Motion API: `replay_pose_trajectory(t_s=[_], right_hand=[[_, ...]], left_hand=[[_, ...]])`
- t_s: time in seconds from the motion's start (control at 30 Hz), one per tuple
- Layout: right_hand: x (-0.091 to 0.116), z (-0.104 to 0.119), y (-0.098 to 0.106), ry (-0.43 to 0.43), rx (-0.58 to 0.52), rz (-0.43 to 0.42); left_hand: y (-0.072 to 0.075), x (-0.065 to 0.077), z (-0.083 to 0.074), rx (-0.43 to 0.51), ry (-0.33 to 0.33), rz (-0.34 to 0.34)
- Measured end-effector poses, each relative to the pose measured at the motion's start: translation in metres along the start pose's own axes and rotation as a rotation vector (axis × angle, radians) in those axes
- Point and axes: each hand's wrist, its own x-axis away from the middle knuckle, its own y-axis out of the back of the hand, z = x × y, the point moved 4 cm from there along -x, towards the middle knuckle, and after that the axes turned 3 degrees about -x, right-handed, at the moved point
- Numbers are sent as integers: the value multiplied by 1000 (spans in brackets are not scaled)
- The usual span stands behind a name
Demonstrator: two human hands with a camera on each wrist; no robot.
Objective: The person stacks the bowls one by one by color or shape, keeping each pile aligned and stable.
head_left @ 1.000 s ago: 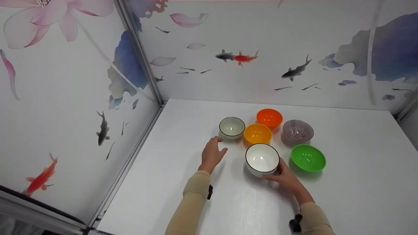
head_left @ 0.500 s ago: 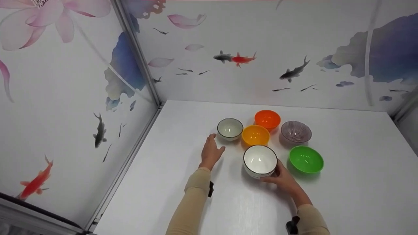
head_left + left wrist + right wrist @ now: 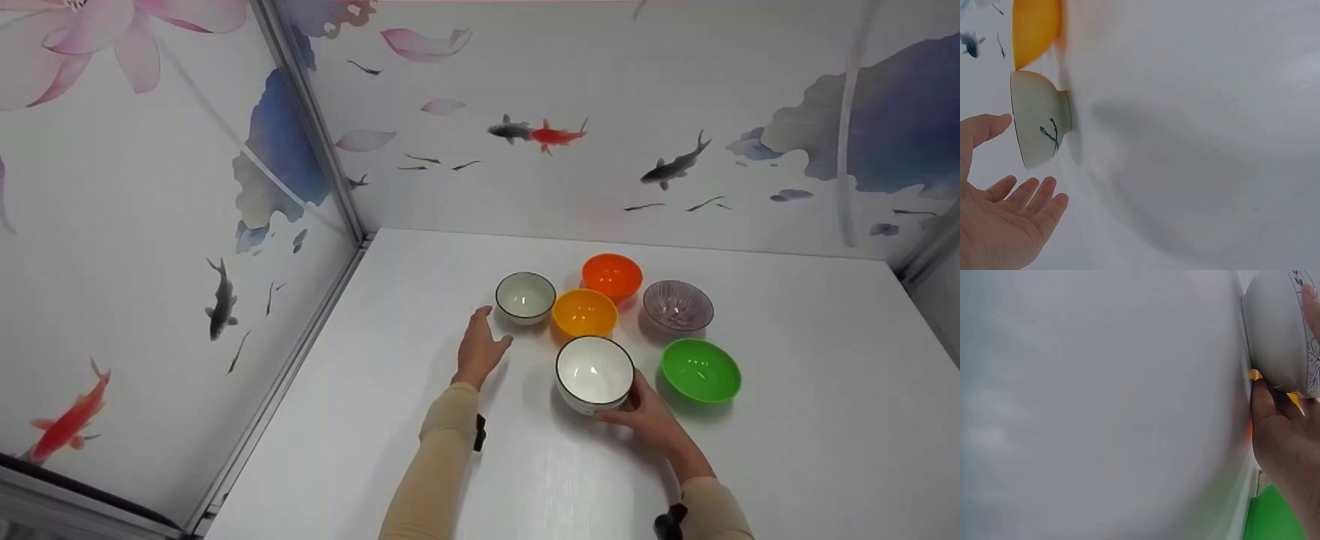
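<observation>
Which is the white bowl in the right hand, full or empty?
Empty: the head view shows only a bare, shiny inside in the dark-rimmed white bowl that the right hand grips.

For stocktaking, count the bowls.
6: patterned white bowl in right hand; pale bowl by left hand; yellow bowl, centre; orange bowl, back; green bowl, right; ribbed purple bowl behind.

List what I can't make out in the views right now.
- Right hand, head view: partly hidden behind the white bowl.
- White bowl, right wrist view: cut off by the right edge.
- Green bowl, right wrist view: cut off by the bottom edge.
- Yellow bowl, left wrist view: cut off by the top edge.
</observation>
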Motion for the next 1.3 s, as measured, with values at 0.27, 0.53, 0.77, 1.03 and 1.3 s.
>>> replay_pose_trajectory(t_s=[0.27,0.53,0.77,1.03,1.3], right_hand=[[-2,-2,1,-8,3,1],[-2,-2,1,-6,14,-8],[-1,-2,1,-5,16,-19],[0,-2,-1,-23,9,-13],[-1,-3,2,-27,9,-22]], left_hand=[[-3,-9,-1,5,-12,15],[-11,-17,-2,46,-54,-11],[-19,-24,-2,43,-37,-6],[-25,-30,-1,99,-22,17],[-32,-32,-3,128,-39,9]])
